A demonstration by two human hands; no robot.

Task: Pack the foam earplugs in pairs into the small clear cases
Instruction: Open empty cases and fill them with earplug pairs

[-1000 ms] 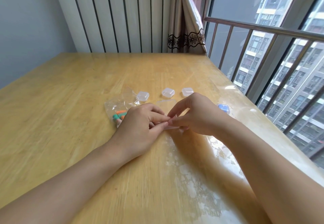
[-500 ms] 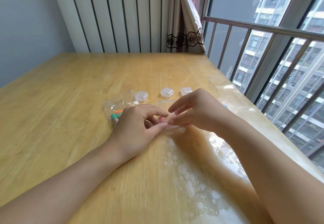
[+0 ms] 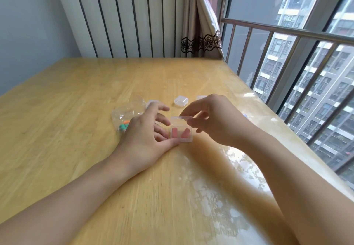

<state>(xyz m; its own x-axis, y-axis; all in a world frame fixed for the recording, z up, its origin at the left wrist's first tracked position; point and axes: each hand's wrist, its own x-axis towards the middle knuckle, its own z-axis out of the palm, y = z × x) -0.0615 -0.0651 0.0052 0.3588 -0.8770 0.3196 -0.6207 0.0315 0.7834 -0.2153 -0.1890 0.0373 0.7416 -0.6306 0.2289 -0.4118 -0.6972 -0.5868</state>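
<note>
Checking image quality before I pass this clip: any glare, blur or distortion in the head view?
Head view: window daylight throws mottled glare on the table near the right edge; wide-angle bends the railing; both hands look slightly soft; the open case and its two pink earplugs stay readable.

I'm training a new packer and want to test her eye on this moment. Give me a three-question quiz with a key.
1. True or false: the open case holds two pink earplugs.
2. Which hand touches the raised lid? A) left hand B) right hand C) neither
3. Fill in: the unpacked earplugs lie inside a clear ____ on the table, partly behind the left hand.

Key: 1 true; 2 B; 3 bag.
</note>
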